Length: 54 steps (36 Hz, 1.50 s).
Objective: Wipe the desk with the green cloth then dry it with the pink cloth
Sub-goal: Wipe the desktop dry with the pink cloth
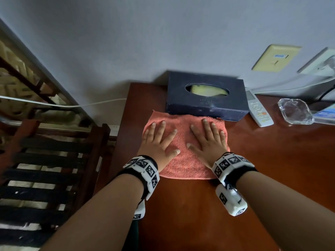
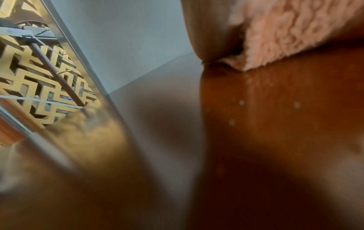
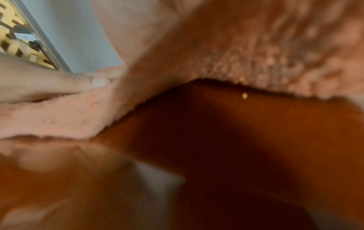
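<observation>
Both wrists hover low; left hand (image 1: 157, 142) and right hand (image 1: 208, 140) press flat, fingers spread, on the pink cloth (image 1: 183, 160), soft, limp terry best pushed under palms across the desk (image 1: 262, 160)

Both forearms are seen bare, with no sleeves. A black strap is worn round each wrist, and on each strap a white, blocky band (image 1: 145, 169) of flat facets is carried, every facet printed with a black-and-white square code marker. Under the left wrist a white housing (image 1: 139, 211) with another marker is partly seen. Beside the right wrist band (image 1: 229, 164) a rounded white camera housing (image 1: 231, 201) is fixed, marked likewise. Short, unpainted fingernails are seen.
</observation>
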### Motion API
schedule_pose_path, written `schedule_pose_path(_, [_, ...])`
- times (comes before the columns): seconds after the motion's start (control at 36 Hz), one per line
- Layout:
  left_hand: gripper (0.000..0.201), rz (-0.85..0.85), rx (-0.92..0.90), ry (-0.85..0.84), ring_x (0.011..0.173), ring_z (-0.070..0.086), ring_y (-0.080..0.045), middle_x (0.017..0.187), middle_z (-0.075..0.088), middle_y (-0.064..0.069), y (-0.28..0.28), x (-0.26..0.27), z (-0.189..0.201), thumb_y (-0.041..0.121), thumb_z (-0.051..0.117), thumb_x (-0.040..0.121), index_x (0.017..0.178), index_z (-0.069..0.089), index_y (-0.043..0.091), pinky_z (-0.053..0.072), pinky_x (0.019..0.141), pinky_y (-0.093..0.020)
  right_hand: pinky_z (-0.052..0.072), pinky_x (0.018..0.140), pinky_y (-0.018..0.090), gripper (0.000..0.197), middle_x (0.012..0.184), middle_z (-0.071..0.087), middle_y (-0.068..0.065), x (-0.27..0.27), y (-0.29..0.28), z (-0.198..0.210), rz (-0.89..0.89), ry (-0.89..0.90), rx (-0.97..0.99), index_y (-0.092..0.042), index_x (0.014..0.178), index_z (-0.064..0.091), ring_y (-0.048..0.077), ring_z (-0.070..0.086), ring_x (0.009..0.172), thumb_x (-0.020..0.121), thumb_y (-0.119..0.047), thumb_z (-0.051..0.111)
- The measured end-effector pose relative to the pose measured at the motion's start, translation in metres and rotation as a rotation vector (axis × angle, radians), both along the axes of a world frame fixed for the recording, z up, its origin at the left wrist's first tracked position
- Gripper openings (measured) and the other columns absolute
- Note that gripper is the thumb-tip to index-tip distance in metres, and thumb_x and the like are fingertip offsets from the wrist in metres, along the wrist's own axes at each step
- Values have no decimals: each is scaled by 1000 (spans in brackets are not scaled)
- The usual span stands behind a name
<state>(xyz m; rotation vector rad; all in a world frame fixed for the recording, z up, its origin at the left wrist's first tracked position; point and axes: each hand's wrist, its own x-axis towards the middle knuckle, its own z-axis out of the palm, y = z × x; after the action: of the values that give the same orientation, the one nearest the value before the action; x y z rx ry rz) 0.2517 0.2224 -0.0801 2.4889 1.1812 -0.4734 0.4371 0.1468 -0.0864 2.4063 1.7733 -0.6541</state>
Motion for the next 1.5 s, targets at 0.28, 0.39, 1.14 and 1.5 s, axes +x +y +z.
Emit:
schedule_pose_path(0.28, [74,-4,-30,112,136,-35,-31,149,-37,-2,10,13,8,69,19,90,144,-22,40,-22,108,-45,-18,114,47,73,153,-32,-4,-1,12,2,-19,-4,-18,-49,143,-18,21,-32,140,87,-72,23])
schedule_pose_path(0.39, [73,-25,-62,152,134,-37,-31,148,-40,-3,3,15,11,69,18,90,143,-24,40,-22,108,-46,-18,114,46,73,151,-36,-6,0,1,3,-13,4,-32,-48,143,-18,20,-34,138,88,-71,24])
schedule_pose_path(1.14, [80,-266,11,283,140,-27,-27,152,-30,0,-12,-25,49,65,32,90,147,-16,36,-16,104,-68,-8,111,64,70,152,-32,-5,-50,-20,41,-21,38,-128,-48,148,-2,23,-26,142,92,-59,40])
schedule_pose_path(1.5, [100,34,-230,152,143,-22,-22,154,-29,1,-3,-47,40,63,47,86,146,-24,28,-2,116,-53,-17,100,73,78,145,-44,-12,-56,33,19,-11,58,-208,-55,140,-20,24,-41,134,80,-82,22])
